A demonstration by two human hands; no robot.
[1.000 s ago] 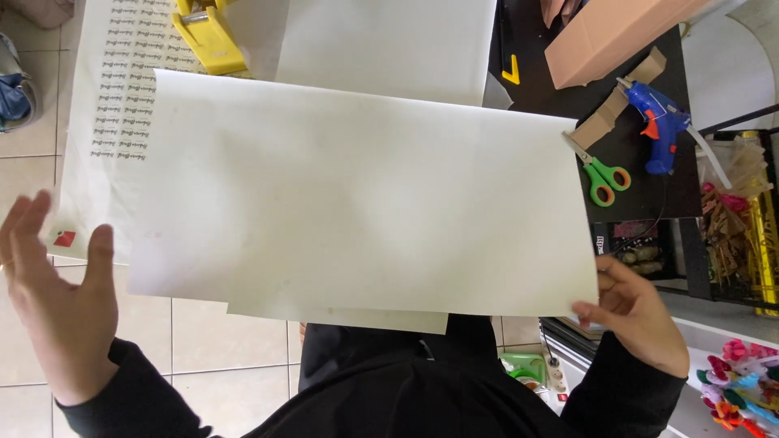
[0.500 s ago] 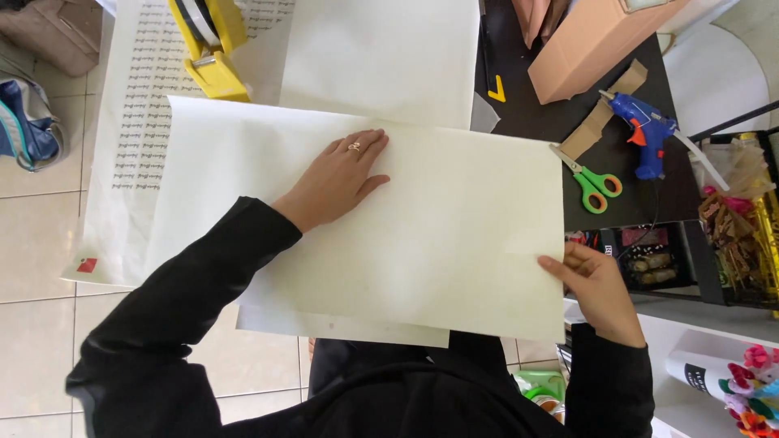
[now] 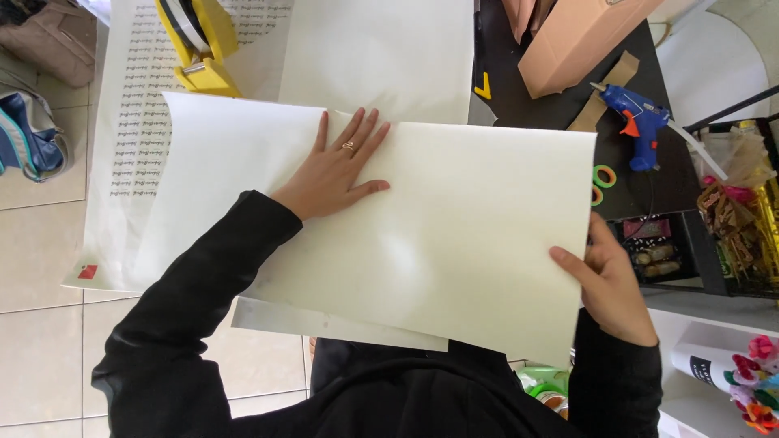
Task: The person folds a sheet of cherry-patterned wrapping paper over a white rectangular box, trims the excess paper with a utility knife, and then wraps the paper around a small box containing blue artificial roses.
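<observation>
Gripping the large cream sheet by its edge is the right hand, while the left hand is lying flat and released on it — over a black table bearing one blue glue gun

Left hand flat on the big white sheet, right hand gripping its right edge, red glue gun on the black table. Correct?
Not quite: the glue gun is blue, as the head view shows. Left hand does lie flat on the white sheet, and right hand grips its right edge.
</observation>
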